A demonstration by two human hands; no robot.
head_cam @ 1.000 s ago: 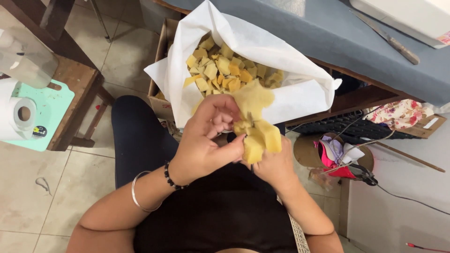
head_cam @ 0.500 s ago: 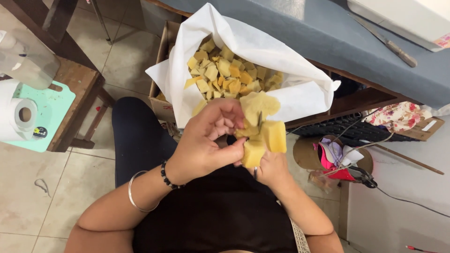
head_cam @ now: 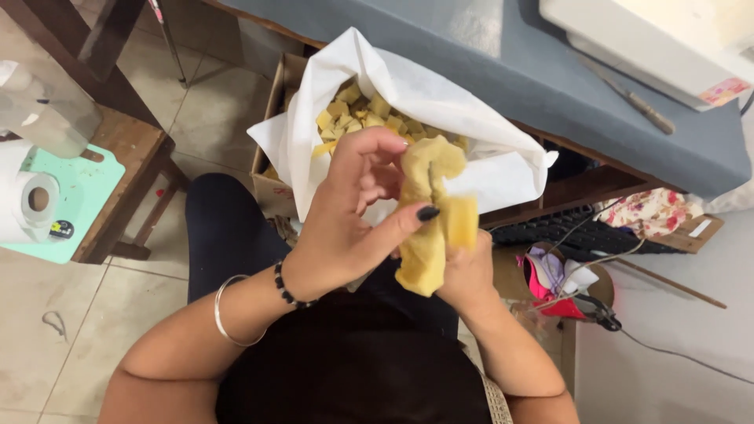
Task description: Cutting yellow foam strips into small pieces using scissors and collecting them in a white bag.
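Observation:
Over my lap, both hands hold a yellow piece of soft fabric (head_cam: 428,228). My left hand (head_cam: 349,220) pinches it from the left, thumb pressed across its middle and fingers curled above. My right hand (head_cam: 467,271) grips it from underneath and is mostly hidden behind the fabric. The upper part of the piece is folded over. Just beyond my hands a white bag (head_cam: 487,118) stands open in a cardboard box (head_cam: 271,184), filled with several small yellow fabric pieces (head_cam: 353,114).
A grey-covered table (head_cam: 550,71) runs along the top with a white machine (head_cam: 652,39) on it. A wooden stool (head_cam: 118,157) at left carries a teal mat and a paper roll (head_cam: 27,200). A keyboard (head_cam: 565,235) and pink clutter (head_cam: 554,275) lie at right.
The yellow piece has been folded from a spread, flat shape into a narrower bundle. My hands rose slightly toward the bag, and the left thumb now presses across the fabric.

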